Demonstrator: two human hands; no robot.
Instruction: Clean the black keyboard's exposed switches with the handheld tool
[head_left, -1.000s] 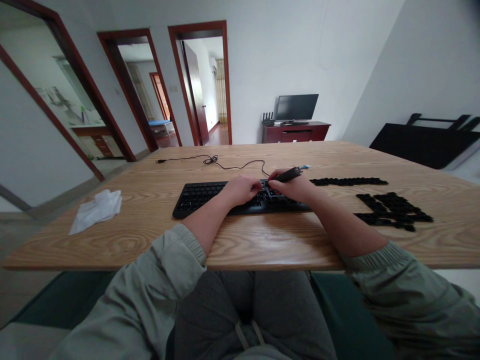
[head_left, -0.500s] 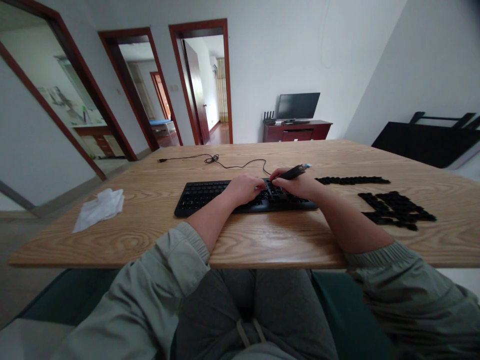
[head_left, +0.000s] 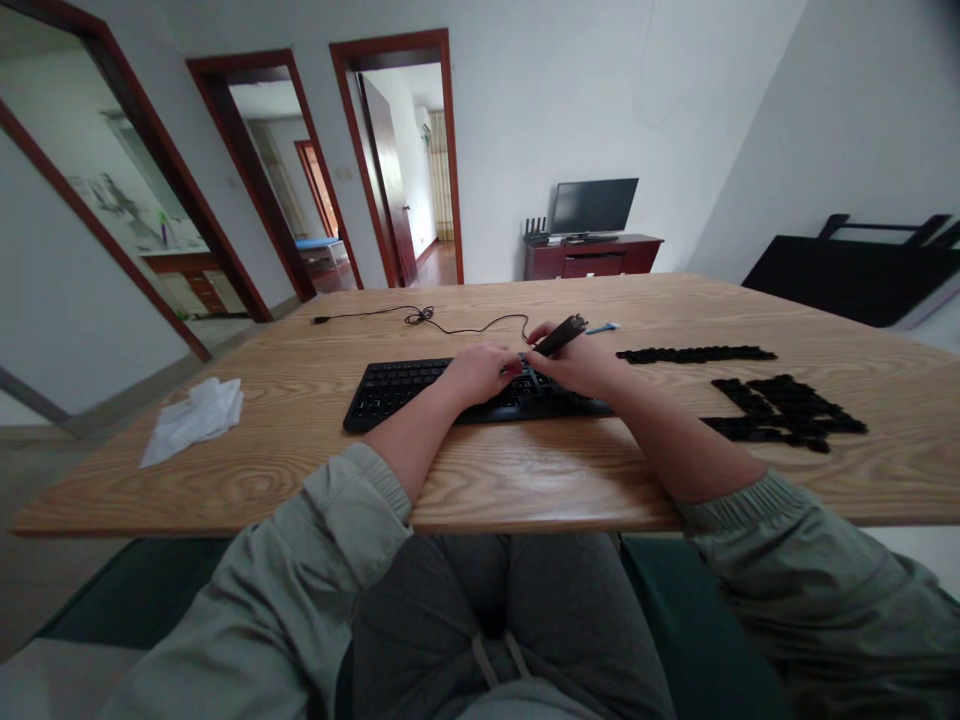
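A black keyboard [head_left: 401, 388] lies on the wooden table [head_left: 525, 480], its cable [head_left: 450, 326] running to the far left. My left hand [head_left: 480, 371] rests on the keys near the middle, fingers curled down onto them. My right hand [head_left: 577, 366] is beside it, closed round a dark pen-like tool [head_left: 559, 335] whose upper end tilts up and to the right. What the tool's tip touches is hidden by my fingers.
Several loose black keycaps lie in a row [head_left: 694, 354] and in a cluster [head_left: 784, 412] to the right. A crumpled white cloth [head_left: 193, 420] sits at the left. A small blue item [head_left: 602, 327] lies behind my right hand. A black folded table [head_left: 847, 275] leans at the right wall.
The tool in my right hand has tipped more upright and shifted slightly left. Both hands stay on the keyboard's middle. The view has moved a little.
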